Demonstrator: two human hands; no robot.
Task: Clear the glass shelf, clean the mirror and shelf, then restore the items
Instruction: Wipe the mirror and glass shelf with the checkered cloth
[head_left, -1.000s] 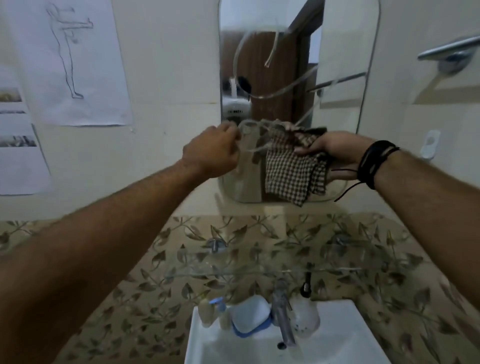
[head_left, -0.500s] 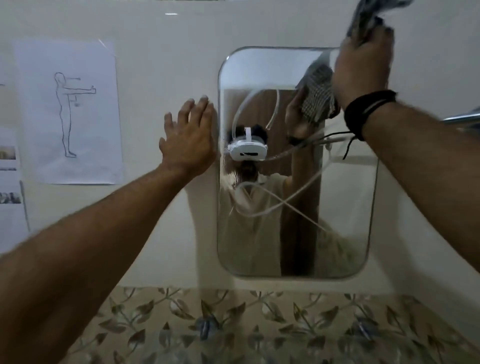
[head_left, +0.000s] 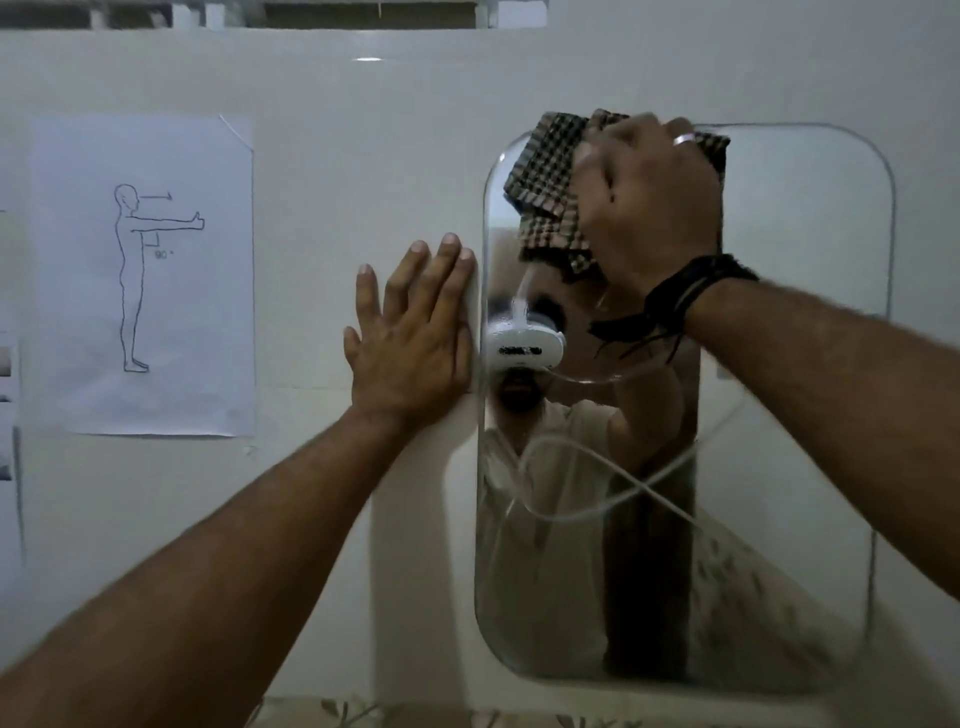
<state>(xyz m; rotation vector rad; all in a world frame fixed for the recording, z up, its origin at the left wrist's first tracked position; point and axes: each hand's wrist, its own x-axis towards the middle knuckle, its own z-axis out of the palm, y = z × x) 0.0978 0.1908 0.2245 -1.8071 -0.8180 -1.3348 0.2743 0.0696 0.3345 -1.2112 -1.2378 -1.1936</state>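
hands: right (head_left: 647, 208) presses one cloth (head_left: 548, 182) on one mirror (head_left: 810, 415).

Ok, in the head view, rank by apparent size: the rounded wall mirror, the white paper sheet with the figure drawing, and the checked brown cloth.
1. Rounded wall mirror, largest.
2. White paper sheet with the figure drawing.
3. Checked brown cloth, smallest, though the right hand gripping it hides part of it.
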